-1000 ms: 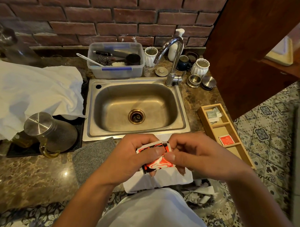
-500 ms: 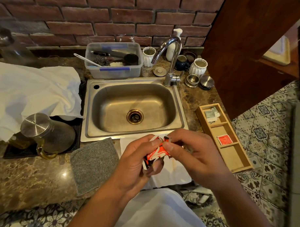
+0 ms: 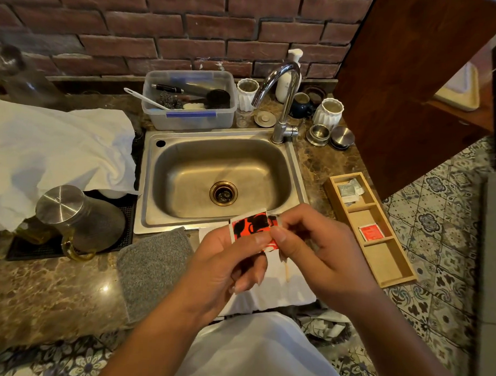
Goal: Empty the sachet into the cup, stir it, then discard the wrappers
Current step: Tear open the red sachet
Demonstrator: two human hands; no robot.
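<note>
White cloth (image 3: 54, 150): it lies crumpled on the far left of the surface (image 3: 40, 293).
Glass jug (image 3: 79, 224): it stands on a dark mat just below the cloth. It has a shiny metal lid.
Grey pad (image 3: 154, 266): it lies flat on the surface, in front of the sink's left corner.
Plastic tub (image 3: 190, 115): it sits behind the sink, by the brick wall, with brushes and scrubbers inside.
Sink (image 3: 222, 170): it is steel, with a round drain in the middle. The tap (image 3: 283, 99) bends over its back right corner.
Left hand (image 3: 227, 274): it comes up from the bottom. Its thumb and first finger pinch the left side of the sachet. The other fingers curl in under it.
Sachet (image 3: 252, 226): it is red, black and white. It is held up in the air between both hands, in front of the sink's near edge.
Right hand (image 3: 317, 252): it reaches in from the bottom right. Its thumb and fingertips pinch the right edge of the sachet, right next to the left thumb. The other fingers are bent.
White paper (image 3: 279, 290): it lies on the surface under the hands. A thin wooden stick (image 3: 287, 269) shows below the right thumb.
Wooden tray (image 3: 372, 228): it sits at the right end of the surface. Grey packets lie in its far part and a red packet (image 3: 371, 232) in the middle part.
</note>
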